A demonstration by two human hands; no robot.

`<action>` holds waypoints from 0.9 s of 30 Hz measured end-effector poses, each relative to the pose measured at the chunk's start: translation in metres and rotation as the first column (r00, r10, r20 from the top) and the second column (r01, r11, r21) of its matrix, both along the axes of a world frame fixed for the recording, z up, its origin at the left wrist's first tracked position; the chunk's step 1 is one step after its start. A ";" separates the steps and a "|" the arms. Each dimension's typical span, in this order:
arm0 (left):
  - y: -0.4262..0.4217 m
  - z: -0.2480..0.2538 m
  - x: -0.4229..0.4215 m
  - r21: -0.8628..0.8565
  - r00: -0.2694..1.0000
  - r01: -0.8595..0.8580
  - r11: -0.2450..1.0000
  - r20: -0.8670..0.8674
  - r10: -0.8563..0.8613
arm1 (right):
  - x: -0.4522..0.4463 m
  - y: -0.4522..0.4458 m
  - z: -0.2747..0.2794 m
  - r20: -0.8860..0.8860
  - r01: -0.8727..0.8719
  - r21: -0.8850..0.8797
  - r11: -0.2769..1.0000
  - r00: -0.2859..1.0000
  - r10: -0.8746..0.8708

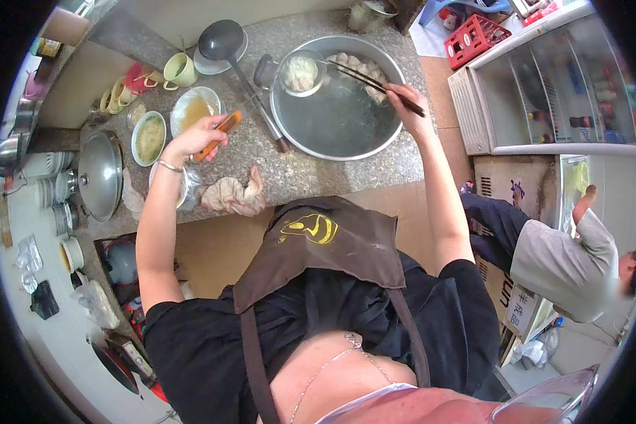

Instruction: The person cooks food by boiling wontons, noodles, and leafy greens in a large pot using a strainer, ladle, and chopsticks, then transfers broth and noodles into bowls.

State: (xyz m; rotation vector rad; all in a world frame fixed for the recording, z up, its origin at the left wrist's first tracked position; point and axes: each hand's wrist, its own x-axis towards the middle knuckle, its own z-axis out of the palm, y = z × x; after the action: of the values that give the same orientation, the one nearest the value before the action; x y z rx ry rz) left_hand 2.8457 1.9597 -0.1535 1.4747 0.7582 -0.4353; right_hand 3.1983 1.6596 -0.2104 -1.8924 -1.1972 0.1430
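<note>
My right hand [407,106] is closed on a pair of dark chopsticks [360,76], which reach over the big metal pot [278,116]. Their tips are by the rim of a strainer [324,71] with pale noodle-like food [302,73] in it. Pale lumps of food [360,71] sit in the dark liquid at the pot's far side. My left hand [196,138] grips an orange-brown handle [220,134] above the counter; what it belongs to I cannot make out. Close by that hand stands a bowl of yellowish broth [195,109].
A long black ladle [222,42] rests on a plate, its handle toward the pot. A crumpled cloth [234,196] lies at the counter's front edge. Left are a bowl [149,138], a lidded pan [100,175] and cups [181,71]. Another person [562,258] is at right, near a glass-door fridge [544,99].
</note>
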 end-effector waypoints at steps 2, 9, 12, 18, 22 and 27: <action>-0.019 0.015 0.025 0.270 0.999 0.026 0.963 -0.034 -0.018 | -0.002 0.015 -0.001 0.025 -0.052 -0.064 0.997 0.998 0.054; -0.032 -0.058 0.060 0.988 0.871 0.055 0.143 0.023 -0.490 | -0.016 0.015 -0.001 -0.091 -0.032 -0.031 0.999 0.995 0.029; -0.039 -0.020 0.070 0.276 0.965 0.222 0.935 -0.199 -0.171 | -0.027 -0.005 0.001 -0.199 0.090 0.047 0.995 0.977 -0.079; -0.036 -0.053 0.006 -0.272 0.996 -0.072 0.960 0.035 0.084 | -0.039 -0.070 0.028 -0.517 0.351 0.120 0.928 0.821 -0.244; -0.079 -0.057 -0.031 -0.456 0.959 -0.197 0.868 0.096 0.268 | -0.036 -0.124 0.043 -0.627 0.564 0.222 0.796 0.708 -0.326; -0.128 -0.013 -0.054 -0.487 0.917 -0.273 0.830 0.128 0.377 | -0.030 -0.161 0.036 -0.644 0.683 0.252 0.686 0.647 -0.408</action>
State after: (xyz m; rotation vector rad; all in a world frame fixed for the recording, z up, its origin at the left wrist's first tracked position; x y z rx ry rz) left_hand 2.7914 1.8319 -0.1662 0.9012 0.6573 -0.1648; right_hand 3.1684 1.4990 -0.1740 -1.5302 -0.1665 0.0240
